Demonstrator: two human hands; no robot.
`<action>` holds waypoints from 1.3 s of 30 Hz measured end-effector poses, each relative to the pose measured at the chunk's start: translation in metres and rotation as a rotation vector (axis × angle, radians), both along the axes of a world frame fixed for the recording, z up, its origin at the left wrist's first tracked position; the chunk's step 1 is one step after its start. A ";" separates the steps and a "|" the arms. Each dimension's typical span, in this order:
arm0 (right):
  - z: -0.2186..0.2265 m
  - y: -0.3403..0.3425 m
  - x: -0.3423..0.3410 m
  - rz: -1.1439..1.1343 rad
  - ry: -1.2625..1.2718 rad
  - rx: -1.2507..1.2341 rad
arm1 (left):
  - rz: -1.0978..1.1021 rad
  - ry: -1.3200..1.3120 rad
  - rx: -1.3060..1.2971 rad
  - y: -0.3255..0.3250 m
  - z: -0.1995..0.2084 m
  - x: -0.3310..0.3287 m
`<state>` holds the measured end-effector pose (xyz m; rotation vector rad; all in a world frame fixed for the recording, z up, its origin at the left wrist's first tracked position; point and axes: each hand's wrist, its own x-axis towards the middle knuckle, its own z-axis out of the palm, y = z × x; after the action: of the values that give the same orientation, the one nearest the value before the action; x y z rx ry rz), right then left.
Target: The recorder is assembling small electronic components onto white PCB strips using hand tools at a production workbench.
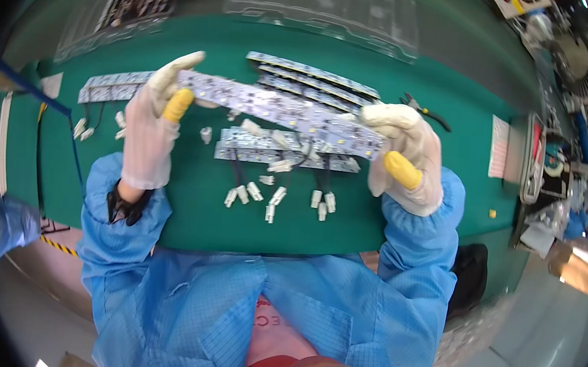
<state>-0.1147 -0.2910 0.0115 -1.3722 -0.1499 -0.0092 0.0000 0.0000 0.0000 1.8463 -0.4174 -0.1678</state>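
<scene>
blue smock point(202, 303), 6 o'clock; left hand point(154, 111), right hand point(410, 151) grip led board point(280, 110) by both ends. wired-looking boards point(262, 157) just below; stack point(306, 69) at 12 o'clock probably pending.

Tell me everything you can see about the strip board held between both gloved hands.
The strip board is long, narrow and pale lavender-grey, apparently a circuit board, its face dotted with small yellowish and dark spots. The left hand holds its left end and the right hand its right end, above the green worktop; it slants, right end lower in the picture.
</scene>
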 end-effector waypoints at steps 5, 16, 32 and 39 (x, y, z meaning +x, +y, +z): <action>0.021 -0.003 -0.006 0.009 0.128 -0.003 | 0.012 -0.070 0.045 -0.011 -0.006 -0.001; 0.005 -0.006 0.002 -0.086 0.051 0.105 | -0.085 -0.130 -0.325 -0.004 -0.008 -0.009; -0.008 -0.017 0.007 -0.083 0.206 0.226 | -0.113 -0.091 0.069 0.007 -0.013 -0.001; 0.005 -0.003 -0.003 -0.021 0.199 0.240 | -0.026 -0.060 0.107 0.000 -0.011 0.002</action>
<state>-0.1179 -0.2939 0.0164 -1.1277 0.0321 0.0885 0.0022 -0.0002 -0.0105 1.9553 -0.4822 -0.1553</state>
